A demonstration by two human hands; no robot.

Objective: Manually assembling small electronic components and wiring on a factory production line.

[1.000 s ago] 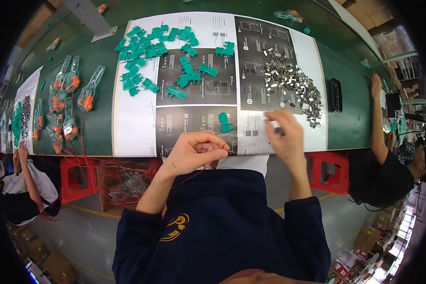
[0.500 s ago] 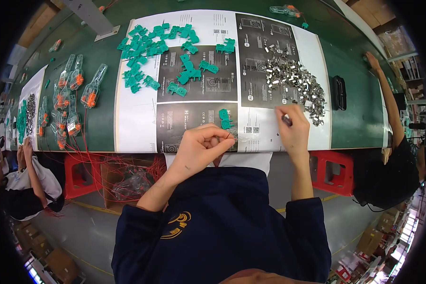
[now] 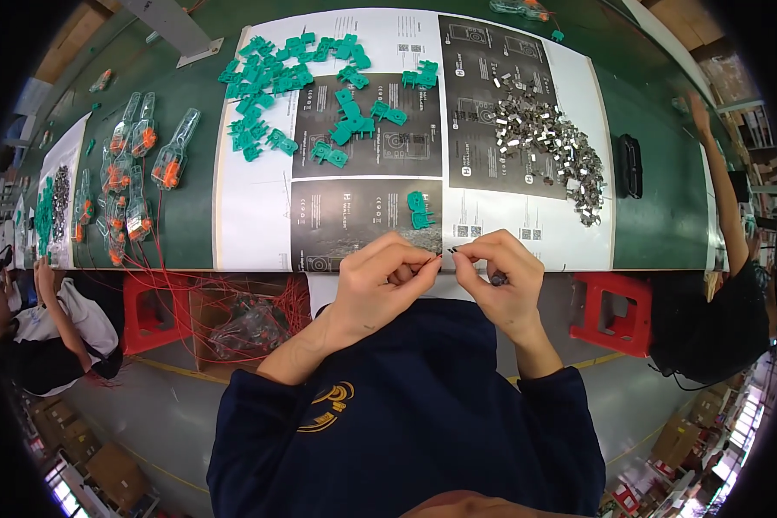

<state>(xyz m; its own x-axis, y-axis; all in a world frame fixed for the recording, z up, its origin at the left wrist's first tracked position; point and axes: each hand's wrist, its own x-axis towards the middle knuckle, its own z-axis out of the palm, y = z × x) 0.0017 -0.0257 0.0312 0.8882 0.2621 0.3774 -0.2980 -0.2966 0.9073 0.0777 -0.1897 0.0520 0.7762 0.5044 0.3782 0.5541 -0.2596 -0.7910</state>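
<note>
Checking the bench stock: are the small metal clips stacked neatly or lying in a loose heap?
A loose heap. The metal clips lie scattered at all angles across the printed sheet, thinning out toward the table's right side.

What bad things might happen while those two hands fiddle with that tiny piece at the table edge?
1. The left hand and right hand pinch a tiny part right over the table's near edge; if it slips, it would probably fall to the floor.
2. The pile of small metal clips lies loose near the right hand; a careless reach might scatter them.
3. Red wires hang tangled below the edge and might snag an arm.
</note>
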